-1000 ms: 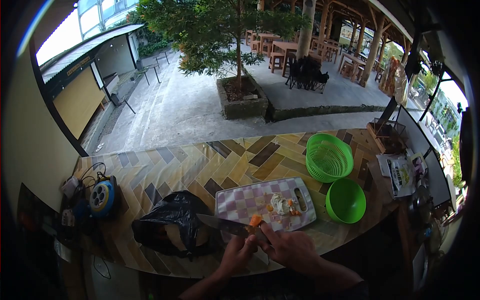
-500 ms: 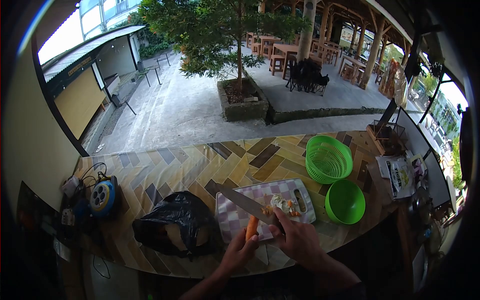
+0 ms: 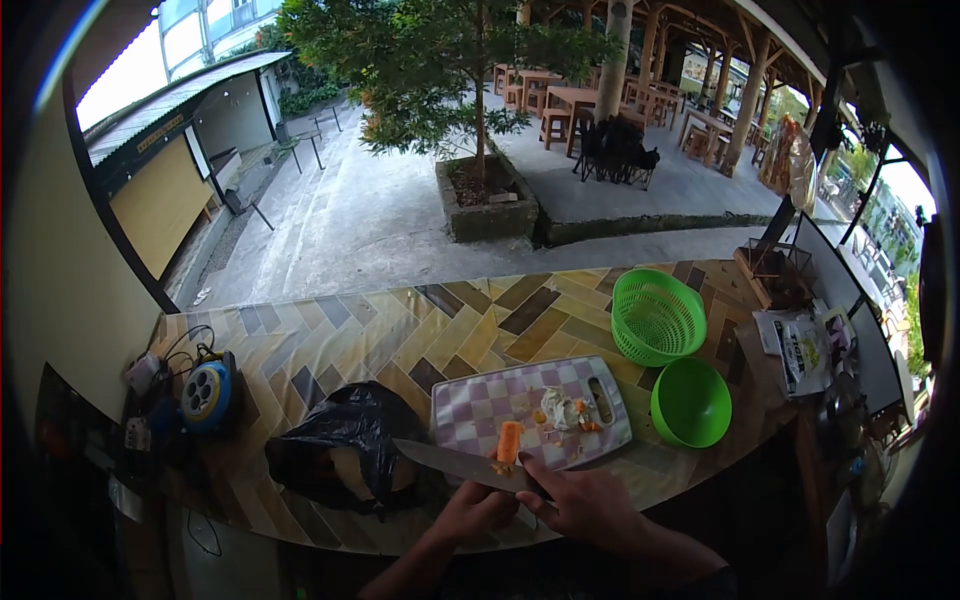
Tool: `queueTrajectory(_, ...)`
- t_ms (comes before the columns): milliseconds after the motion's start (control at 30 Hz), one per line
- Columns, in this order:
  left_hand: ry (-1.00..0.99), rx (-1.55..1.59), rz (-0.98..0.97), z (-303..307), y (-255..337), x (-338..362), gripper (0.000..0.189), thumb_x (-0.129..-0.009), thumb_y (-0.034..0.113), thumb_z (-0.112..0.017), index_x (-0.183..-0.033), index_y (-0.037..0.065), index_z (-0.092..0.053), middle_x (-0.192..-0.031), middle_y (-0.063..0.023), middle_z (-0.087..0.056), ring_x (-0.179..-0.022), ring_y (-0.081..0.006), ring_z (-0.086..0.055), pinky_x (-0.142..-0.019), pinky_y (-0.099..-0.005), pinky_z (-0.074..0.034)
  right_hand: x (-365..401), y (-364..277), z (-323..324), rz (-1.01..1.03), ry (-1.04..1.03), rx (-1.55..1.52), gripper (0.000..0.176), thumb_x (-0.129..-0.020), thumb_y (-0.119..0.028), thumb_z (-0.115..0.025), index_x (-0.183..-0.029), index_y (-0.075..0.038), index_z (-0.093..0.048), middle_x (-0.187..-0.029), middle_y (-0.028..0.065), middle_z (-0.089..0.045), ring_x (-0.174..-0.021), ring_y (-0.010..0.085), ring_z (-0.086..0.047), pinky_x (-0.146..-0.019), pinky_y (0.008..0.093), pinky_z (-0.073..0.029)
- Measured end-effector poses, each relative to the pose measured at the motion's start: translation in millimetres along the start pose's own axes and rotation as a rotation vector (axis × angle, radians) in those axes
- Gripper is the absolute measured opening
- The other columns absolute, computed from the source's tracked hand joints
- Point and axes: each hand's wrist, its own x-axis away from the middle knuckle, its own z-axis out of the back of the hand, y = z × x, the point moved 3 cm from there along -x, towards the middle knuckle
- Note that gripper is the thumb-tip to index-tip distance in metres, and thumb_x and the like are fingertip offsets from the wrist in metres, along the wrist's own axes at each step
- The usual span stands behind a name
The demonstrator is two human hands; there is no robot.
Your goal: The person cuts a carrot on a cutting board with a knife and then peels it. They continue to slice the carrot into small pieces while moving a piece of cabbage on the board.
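Note:
My left hand (image 3: pixel 482 510) is closed around the lower end of a carrot (image 3: pixel 509 441), whose orange upper part sticks up over the near edge of the cutting board. In my right hand (image 3: pixel 585 503) is a large kitchen knife (image 3: pixel 455 462). Its blade points left and crosses the carrot low down, just above my left fingers, with small orange bits on it. The purple-and-white checked cutting board (image 3: pixel 480 400) lies flat beyond both hands. On its right part sit a crumpled whitish piece (image 3: pixel 562 408) and some small orange scraps (image 3: pixel 590 426).
A black plastic bag (image 3: pixel 345 430) stands left of the board. To the right are a green perforated basket (image 3: pixel 655 318) and a green bowl (image 3: pixel 690 403). A blue cable reel (image 3: pixel 207 393) is at far left; packets (image 3: pixel 803 355) lie at far right.
The knife has come down and toward me along the carrot, its blade now lower and further left. My right hand has moved closer to me, and orange bits now show on the blade.

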Motion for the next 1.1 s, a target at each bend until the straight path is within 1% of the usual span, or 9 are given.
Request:
queueTrajectory(100,-0.085,0.122,-0.061,1.1,-1.1,3.3,0.068,-0.102,0.023,-0.045,-0.154,0.011,-0.002,-0.077,-0.0005,-0.049,-0.059,-0.0074,-0.046,-0.052,-0.0226,-0.038,2.0,-3.9,3.0,0.023,-0.011,0.012,0.05,-0.096,-0.045,-0.051,-0.13,-0.008,-0.052,-0.077,0.0098,-0.068,-0.062,0.0305,-0.067,-0.051,0.043,-0.051)
queueTrajectory(167,-0.103,0.149,-0.064,1.8,-3.2,5.2,0.067,-0.102,0.026,-0.044,-0.153,0.009,-0.005,-0.076,-0.0001,-0.049,-0.058,-0.0074,-0.046,-0.052,-0.0227,-0.037,2.7,-4.5,2.6,0.039,0.001,0.022,0.05,-0.096,-0.045,-0.052,-0.13,-0.009,-0.052,-0.076,0.0097,-0.068,-0.06,0.0305,-0.067,-0.049,0.0435,-0.051)
queueTrajectory(233,-0.045,0.104,-0.028,-4.9,2.9,8.2,0.058,-0.103,0.029,-0.043,-0.151,0.004,-0.02,-0.074,0.0003,-0.049,-0.057,-0.0075,-0.045,-0.051,-0.023,-0.036,4.0,-3.0,-0.5,0.06,0.027,0.036,0.05,-0.095,-0.044,-0.053,-0.13,-0.009,-0.051,-0.074,0.0095,-0.068,-0.058,0.0301,-0.066,-0.048,0.0435,-0.051)
queueTrajectory(300,-0.06,0.041,0.056,2.4,-3.5,7.5,0.047,-0.104,0.033,-0.042,-0.135,-0.002,-0.04,-0.07,0.0009,-0.048,-0.056,-0.0071,-0.043,-0.05,-0.0233,-0.035,3.1,-3.9,-0.8,0.053,0.048,0.073,0.05,-0.095,-0.043,-0.054,-0.13,-0.009,-0.051,-0.071,0.0087,-0.067,-0.056,0.0292,-0.066,-0.046,0.0429,-0.05)
queueTrajectory(333,-0.067,0.009,0.1,4.7,-6.6,8.3,0.047,-0.104,0.035,-0.041,-0.128,-0.005,-0.05,-0.068,0.0012,-0.047,-0.055,-0.0069,-0.043,-0.049,-0.0235,-0.034,3.1,-4.5,-1.3,0.048,0.057,0.09,0.05,-0.094,-0.043,-0.055,-0.13,-0.009,-0.051,-0.069,0.0083,-0.066,-0.055,0.0287,-0.066,-0.045,0.0426,-0.05)
queueTrajectory(433,0.007,0.065,0.014,-0.9,-7.9,9.3,0.042,-0.103,0.033,-0.044,-0.111,-0.005,-0.059,-0.067,0.0006,-0.05,-0.054,-0.0085,-0.043,-0.05,-0.0245,-0.035,3.1,-2.9,-2.4,0.055,0.093,0.094,0.048,-0.094,-0.042,-0.056,-0.129,-0.009,-0.051,-0.064,0.0065,-0.064,-0.053,0.0274,-0.065,-0.043,0.0411,-0.049)
queueTrajectory(533,-0.024,0.043,-0.041,-2.1,-3.3,8.4,0.046,-0.103,0.034,-0.044,-0.086,-0.004,-0.063,-0.059,0.0021,-0.045,-0.051,-0.0077,-0.041,-0.047,-0.0249,-0.032,3.6,-6.6,-0.5,0.069,0.137,0.122,0.048,-0.094,-0.041,-0.056,-0.129,-0.009,-0.051,-0.063,0.0055,-0.064,-0.053,0.0261,-0.065,-0.043,0.0398,-0.049)
queueTrajectory(833,0.093,-0.036,-0.038,-6.7,5.6,8.5,0.047,-0.103,0.035,-0.044,-0.07,0.003,-0.055,-0.057,0.0035,-0.043,-0.048,-0.0069,-0.04,-0.044,-0.0241,-0.029,1.0,-10.0,-0.4,0.07,0.184,0.145,0.048,-0.093,-0.04,-0.057,-0.128,-0.008,-0.053,-0.062,0.0055,-0.063,-0.05,0.0241,-0.064,-0.042,0.0381,-0.049)
queueTrajectory(1100,0.226,-0.076,-0.061,-8.5,7.3,6.5,0.044,-0.101,0.038,-0.05,-0.074,0.004,-0.053,-0.059,0.0045,-0.044,-0.048,-0.0052,-0.04,-0.043,-0.0233,-0.031,-2.8,-13.9,5.2,0.047,0.185,0.176,0.047,-0.094,-0.039,-0.058,-0.128,-0.007,-0.053,-0.062,0.0069,-0.063,-0.05,0.0245,-0.064,-0.043,0.0368,-0.05)
